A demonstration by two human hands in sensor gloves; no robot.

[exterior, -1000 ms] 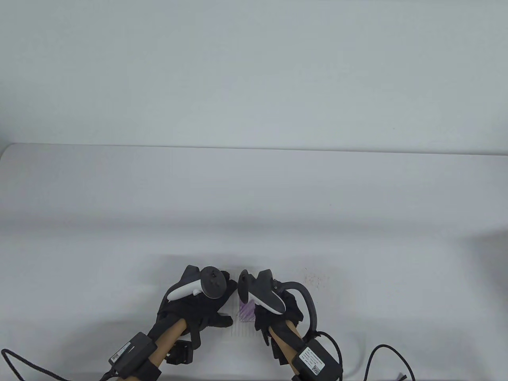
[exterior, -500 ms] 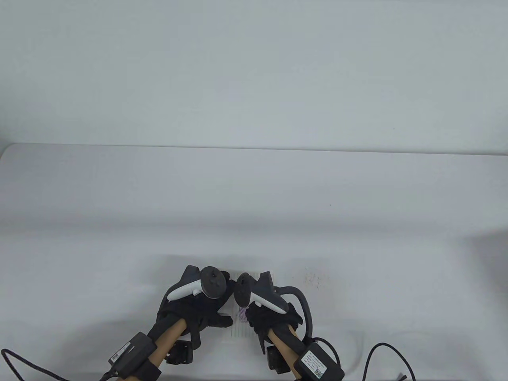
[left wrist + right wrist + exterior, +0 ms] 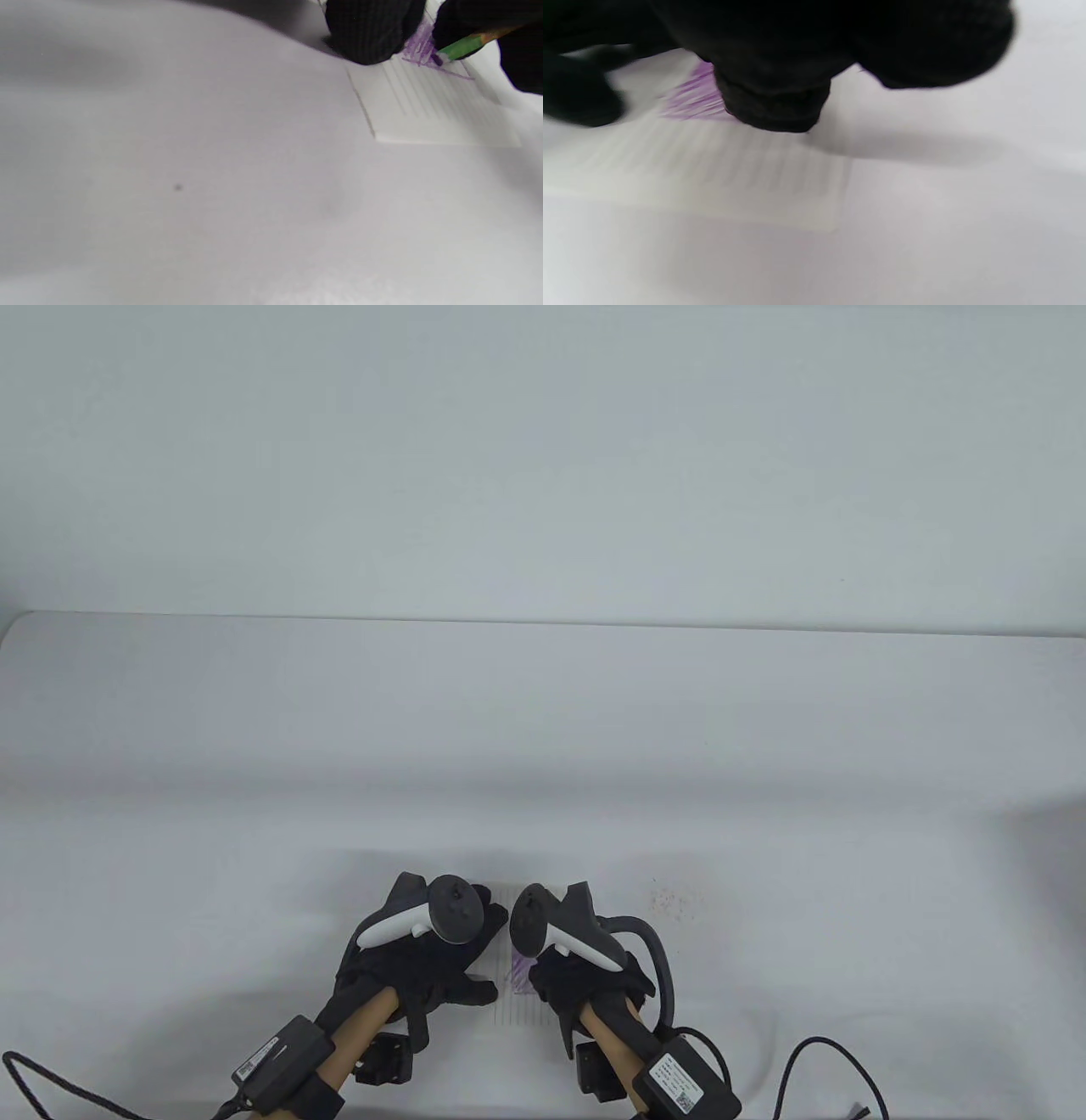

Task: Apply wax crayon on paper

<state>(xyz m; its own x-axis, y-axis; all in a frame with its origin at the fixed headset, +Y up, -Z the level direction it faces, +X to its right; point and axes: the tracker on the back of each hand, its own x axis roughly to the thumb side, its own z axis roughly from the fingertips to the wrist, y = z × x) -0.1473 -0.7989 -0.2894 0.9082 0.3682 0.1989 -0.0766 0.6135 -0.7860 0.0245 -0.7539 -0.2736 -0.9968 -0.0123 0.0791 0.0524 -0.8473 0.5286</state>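
Observation:
A small sheet of lined white paper (image 3: 519, 1008) lies on the table near the front edge, with a patch of purple scribble (image 3: 519, 970) on it. My left hand (image 3: 433, 967) rests on the paper's left side, a fingertip (image 3: 369, 38) pressed beside the scribble. My right hand (image 3: 585, 980) holds a crayon (image 3: 464, 44) with a green and orange body. Its purple tip touches the scribble (image 3: 418, 48) in the left wrist view. In the right wrist view the paper (image 3: 712, 169) and the scribble (image 3: 693, 99) show blurred under my fingers; the crayon is hidden there.
The table (image 3: 543, 729) is white, with a faint speckled reddish stain (image 3: 674, 899) to the right of my right hand. Black cables (image 3: 836, 1069) trail from both wrists along the front edge. A pale wall stands behind the table.
My right hand has shifted left and toward the front edge over the paper, covering more of the purple patch. My left hand has stayed where it was.

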